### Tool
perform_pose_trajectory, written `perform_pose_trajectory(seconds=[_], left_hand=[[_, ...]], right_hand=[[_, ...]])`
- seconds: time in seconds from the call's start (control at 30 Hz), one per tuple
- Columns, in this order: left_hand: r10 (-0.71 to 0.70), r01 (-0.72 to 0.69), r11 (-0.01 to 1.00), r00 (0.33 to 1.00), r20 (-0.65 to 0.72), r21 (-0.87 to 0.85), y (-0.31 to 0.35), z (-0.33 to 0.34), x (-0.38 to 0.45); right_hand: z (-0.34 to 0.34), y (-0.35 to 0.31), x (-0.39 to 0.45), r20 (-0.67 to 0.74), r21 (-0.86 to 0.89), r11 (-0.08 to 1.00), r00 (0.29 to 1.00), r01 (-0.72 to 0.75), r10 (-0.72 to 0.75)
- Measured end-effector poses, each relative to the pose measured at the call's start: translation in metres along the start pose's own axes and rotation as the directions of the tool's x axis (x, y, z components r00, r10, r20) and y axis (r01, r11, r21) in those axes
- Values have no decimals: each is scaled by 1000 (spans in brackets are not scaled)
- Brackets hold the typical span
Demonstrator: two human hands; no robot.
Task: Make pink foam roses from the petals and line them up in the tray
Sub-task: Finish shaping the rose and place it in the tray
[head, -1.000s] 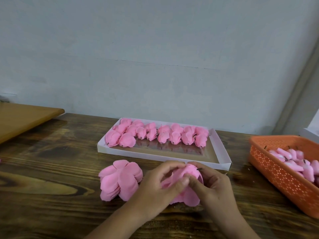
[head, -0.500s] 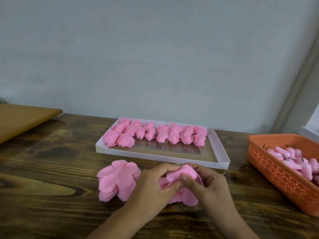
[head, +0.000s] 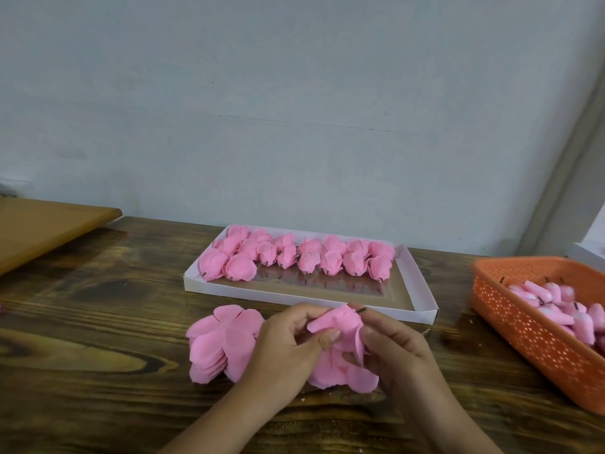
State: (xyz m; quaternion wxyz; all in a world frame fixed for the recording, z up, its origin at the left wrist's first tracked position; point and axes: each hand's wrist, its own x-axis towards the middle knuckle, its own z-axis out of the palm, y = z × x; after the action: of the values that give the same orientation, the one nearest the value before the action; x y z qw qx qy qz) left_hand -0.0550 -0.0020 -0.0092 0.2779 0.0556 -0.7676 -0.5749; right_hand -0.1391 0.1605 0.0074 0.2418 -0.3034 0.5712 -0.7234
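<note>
While pinched as before, rose (head: pixel 337 322) higher.

- A dark-stained wooden table (head: pixel 98 339) with bold grain and a knot near its left edge fills the lower half of the view.
- Behind it rises a plain pale grey-blue wall (head: pixel 294 109), matte and lightly scuffed — a faint horizontal line crosses it at mid-height.
- A lighter brown wooden board (head: pixel 42 227) juts in from the left, its rounded corner lying over the table's far edge.
- At right, a pale grey strip (head: pixel 569 149) slants up the wall — whether it is a frame or a corner cannot be told.
- Light is soft and even, without hard shadows.
</note>
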Motion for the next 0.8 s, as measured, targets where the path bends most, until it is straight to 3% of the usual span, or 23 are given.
perform_pose_trajectory(seconds=[0.3, 0.47, 0.8], left_hand=[[5, -3, 1000, 996, 91, -21, 3, 2, -2], [-11, 17, 1000, 969, 245, -20, 4, 2, -4], [-21, 20, 1000, 992, 125, 7, 0, 4, -1]], right_hand=[[9, -4, -2, -71, -101, 987, 989, 121, -129], [9, -4, -2, -125, -227, 967, 982, 112, -143], [9, -5, -3, -102, -167, 985, 993, 46, -63]])
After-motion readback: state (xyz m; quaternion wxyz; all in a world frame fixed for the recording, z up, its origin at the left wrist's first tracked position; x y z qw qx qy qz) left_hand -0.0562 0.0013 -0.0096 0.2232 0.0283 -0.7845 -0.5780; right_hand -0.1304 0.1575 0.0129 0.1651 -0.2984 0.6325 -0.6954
